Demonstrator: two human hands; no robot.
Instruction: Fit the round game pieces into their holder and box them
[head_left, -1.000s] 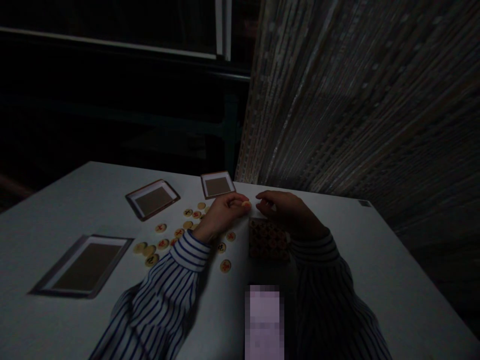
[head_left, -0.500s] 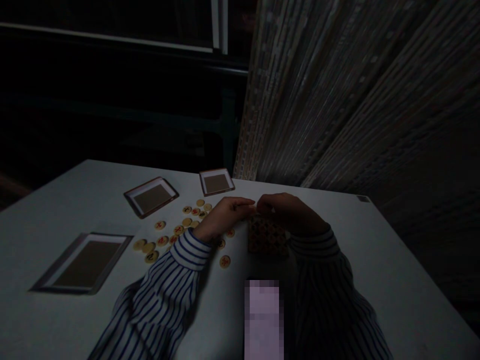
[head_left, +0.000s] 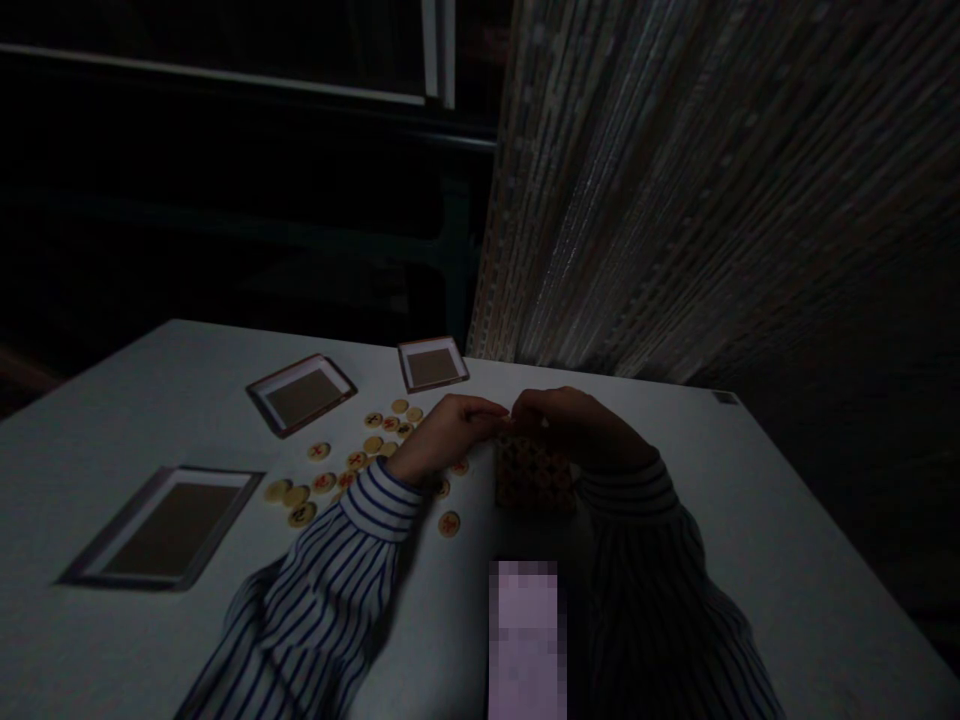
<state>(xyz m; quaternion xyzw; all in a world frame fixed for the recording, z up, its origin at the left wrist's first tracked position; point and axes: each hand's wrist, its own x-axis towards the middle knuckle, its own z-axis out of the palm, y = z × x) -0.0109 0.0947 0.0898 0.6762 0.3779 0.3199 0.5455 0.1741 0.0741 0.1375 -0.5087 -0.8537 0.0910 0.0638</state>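
My left hand (head_left: 454, 432) reaches in over loose round Chinese chess pieces (head_left: 356, 460), its fingertips pressed together. My right hand (head_left: 574, 425) is closed too, in shadow, and its fingertips meet those of the left. A small pale bit shows between them, too little to name. Just below the hands is a square, dark array of round pieces (head_left: 534, 478) in close rows; its far edge is hidden by my hands. One red-marked chess piece (head_left: 448, 524) lies alone on the near side.
Three shallow trays or lids with brown bases stand on the white table (head_left: 750, 560): a near-left one (head_left: 169, 527), a middle one (head_left: 302, 395) and a far one (head_left: 433, 364). A lit, pixelated phone-like rectangle (head_left: 527, 640) is at the near edge. A strand curtain (head_left: 600, 200) hangs behind.
Both hands stay almost in place, fingertips together; the right fingers have shifted very slightly. The pieces and trays have not moved. The curtain strands hang somewhat differently.
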